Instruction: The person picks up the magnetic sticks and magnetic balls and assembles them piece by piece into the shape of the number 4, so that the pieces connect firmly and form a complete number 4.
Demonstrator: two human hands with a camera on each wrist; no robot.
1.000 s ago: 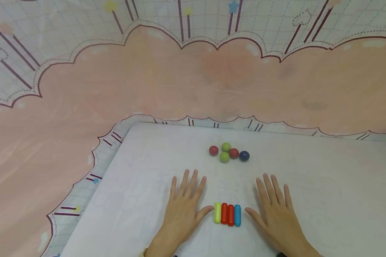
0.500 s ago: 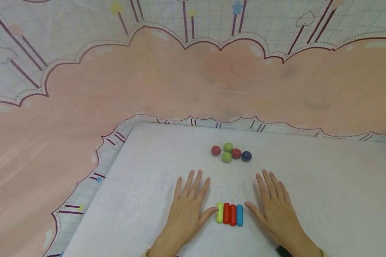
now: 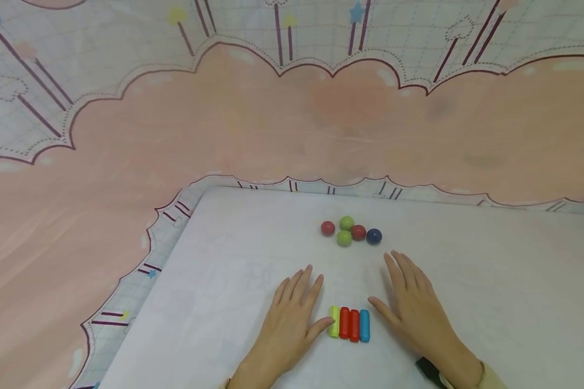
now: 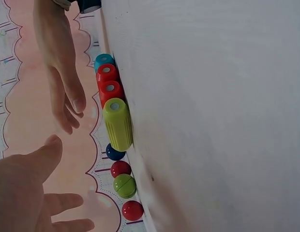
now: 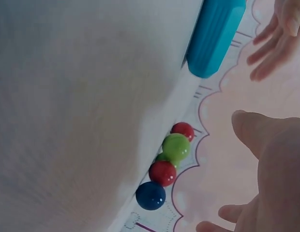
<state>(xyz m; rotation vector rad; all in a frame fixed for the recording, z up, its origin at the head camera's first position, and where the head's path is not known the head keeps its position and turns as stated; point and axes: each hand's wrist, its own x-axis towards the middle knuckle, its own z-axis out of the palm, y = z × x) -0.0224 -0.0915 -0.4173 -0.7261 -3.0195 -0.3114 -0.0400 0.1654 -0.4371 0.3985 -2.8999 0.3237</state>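
A short row of ribbed plastic sticks lies between the hands: a yellow-green stick (image 3: 334, 319), two red sticks (image 3: 354, 326) and a blue stick (image 3: 365, 326), side by side. To their left hovers my left hand (image 3: 287, 321), fingers extended and nothing held, its thumb overlapping the yellow-green stick in the head view. My right hand (image 3: 416, 305) hangs to the right of the blue stick, fingers loosely straight and holding nothing. In the left wrist view both hands show above the table, apart from the sticks. Farther back is a cluster of balls: two red balls (image 3: 327, 228), two green balls (image 3: 344, 238) and a dark blue ball (image 3: 373, 236).
Everything rests on a white table (image 3: 506, 292) with its far and left edges in view. Behind it hangs a patterned backdrop (image 3: 272, 124) in peach and white. A dark strap-like piece (image 3: 429, 371) sits at the right wrist.
Both hands have turned somewhat onto their sides, with fingers closer together. The left shifted slightly right, the right slightly forward. Sticks and balls keep their arrangement; the head view moved a little.
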